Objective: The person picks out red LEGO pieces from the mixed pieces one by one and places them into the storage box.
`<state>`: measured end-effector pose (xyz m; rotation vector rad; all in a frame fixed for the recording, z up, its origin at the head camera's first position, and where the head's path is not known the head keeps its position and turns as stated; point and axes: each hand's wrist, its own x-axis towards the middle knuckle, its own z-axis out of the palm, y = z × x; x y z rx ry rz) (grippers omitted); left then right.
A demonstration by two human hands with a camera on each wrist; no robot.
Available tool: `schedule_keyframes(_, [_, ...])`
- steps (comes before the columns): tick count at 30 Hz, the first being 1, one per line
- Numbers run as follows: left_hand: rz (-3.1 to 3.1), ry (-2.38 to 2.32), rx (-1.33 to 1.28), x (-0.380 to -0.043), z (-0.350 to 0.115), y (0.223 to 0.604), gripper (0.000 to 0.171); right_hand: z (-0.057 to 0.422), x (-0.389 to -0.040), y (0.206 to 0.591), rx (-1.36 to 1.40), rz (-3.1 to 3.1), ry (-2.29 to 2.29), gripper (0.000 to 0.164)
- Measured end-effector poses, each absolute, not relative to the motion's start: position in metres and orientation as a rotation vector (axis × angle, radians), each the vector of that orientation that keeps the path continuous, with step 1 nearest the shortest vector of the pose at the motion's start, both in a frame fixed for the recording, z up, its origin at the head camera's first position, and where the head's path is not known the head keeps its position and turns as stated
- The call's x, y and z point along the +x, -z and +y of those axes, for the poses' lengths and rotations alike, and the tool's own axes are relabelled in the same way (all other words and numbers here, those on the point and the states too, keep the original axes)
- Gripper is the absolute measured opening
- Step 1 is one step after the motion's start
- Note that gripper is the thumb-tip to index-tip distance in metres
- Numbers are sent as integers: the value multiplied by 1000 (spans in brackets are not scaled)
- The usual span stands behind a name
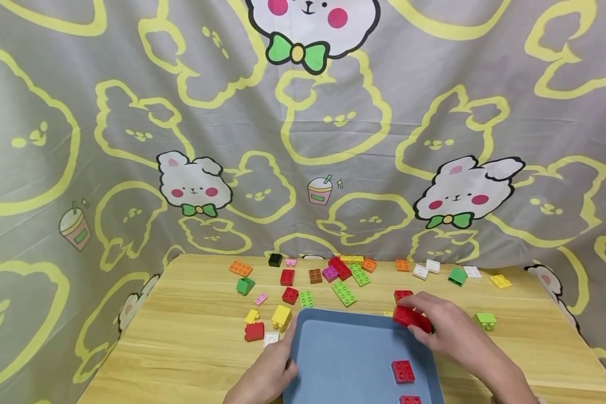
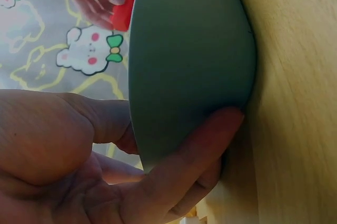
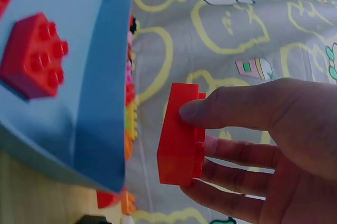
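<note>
My right hand (image 1: pixel 449 325) pinches a long red building brick (image 3: pixel 179 134) between thumb and fingers, its studs facing the palm. In the head view this brick overlaps the far right corner of a blue tray (image 1: pixel 353 359). Two red bricks are visible inside the tray on its right side, one square brick (image 1: pixel 403 371) and another (image 1: pixel 411 400) cut off by the frame's bottom. My left hand (image 1: pixel 269 367) grips the tray's left side, with fingers (image 2: pixel 179 166) along the outer wall. Another red brick (image 1: pixel 402 294) lies on the table just beyond the held one.
Loose bricks are scattered over the wooden table (image 1: pixel 171 336) behind the tray: light green (image 1: pixel 343 293), orange (image 1: pixel 240 268), white (image 1: pixel 421 271) and others. A yellow brick (image 1: pixel 281 317) stands near my left hand. A green brick (image 1: pixel 485 320) lies right. A patterned curtain (image 1: pixel 262 129) hangs behind.
</note>
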<state>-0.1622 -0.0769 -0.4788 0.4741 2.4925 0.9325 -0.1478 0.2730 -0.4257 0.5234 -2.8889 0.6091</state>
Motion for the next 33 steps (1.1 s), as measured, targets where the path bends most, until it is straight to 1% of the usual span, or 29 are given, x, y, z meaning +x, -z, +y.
schedule_keyframes(7, [2497,-938,490,-162,-77,479,80,257,-149,434,646,-2981,-606,44])
schedule_keyframes(16, [2481,-921,431,-161,-77,477,78,246,-149,447,774,-3079,-654,33])
schedule_keyframes(33, [2472,-923,465,-162,-78,478,80,246,-152,457,837,-3120,-677,31])
